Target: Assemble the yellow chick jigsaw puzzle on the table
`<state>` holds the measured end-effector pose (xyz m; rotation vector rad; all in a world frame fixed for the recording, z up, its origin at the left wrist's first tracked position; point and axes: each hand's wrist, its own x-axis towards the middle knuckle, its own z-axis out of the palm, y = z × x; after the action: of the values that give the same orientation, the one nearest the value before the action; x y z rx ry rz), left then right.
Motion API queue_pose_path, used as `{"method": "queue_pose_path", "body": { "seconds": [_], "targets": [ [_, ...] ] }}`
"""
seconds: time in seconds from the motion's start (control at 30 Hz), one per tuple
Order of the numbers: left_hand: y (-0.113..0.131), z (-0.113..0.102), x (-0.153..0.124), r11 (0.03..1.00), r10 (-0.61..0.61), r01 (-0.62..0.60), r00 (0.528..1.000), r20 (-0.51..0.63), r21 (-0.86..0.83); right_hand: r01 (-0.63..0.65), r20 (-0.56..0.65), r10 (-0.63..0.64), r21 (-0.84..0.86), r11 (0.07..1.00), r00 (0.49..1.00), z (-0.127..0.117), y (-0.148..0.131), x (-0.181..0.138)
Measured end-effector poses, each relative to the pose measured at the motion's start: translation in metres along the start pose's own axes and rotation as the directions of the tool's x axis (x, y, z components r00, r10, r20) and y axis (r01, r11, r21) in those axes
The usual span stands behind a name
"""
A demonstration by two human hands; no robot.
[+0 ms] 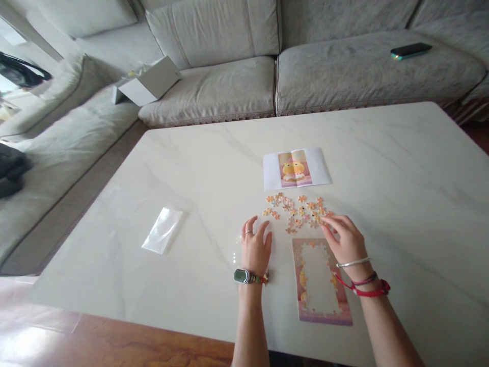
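Note:
My left hand (255,247) rests on the white marble table (191,168), fingers loosely spread, holding nothing, just left of a scatter of loose orange and pink puzzle pieces (298,211). At the right edge of that scatter, the fingertips of my right hand (344,237) are pinched together; whether a piece is in them I cannot make out. A partly built puzzle frame (321,280), with its border in place and its middle bare, lies below the pieces between my wrists. A printed reference picture (296,168) lies beyond the pieces.
An empty clear plastic bag (162,229) lies on the table's left part. A grey sofa (305,71) runs behind the table, with a white box (151,81) and a dark phone (410,50) on it. Wooden floor shows at the near left.

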<state>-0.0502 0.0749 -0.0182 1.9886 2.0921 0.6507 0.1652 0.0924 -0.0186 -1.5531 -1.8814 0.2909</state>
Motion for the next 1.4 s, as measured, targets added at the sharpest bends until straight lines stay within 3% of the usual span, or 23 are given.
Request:
{"method": "queue_pose_path", "body": {
  "seconds": [0.8,1.4],
  "targets": [
    [-0.015,0.000,0.000,0.996,-0.060,0.059,0.998,0.011,0.070,0.014,0.042,-0.013,-0.042,0.999,0.999,-0.010,0.024,-0.006],
    [-0.011,0.001,0.001,0.997,-0.055,0.053,0.998,0.020,0.056,0.027,0.028,-0.026,-0.064,0.998,0.999,-0.013,0.044,-0.008]
  ]
}}
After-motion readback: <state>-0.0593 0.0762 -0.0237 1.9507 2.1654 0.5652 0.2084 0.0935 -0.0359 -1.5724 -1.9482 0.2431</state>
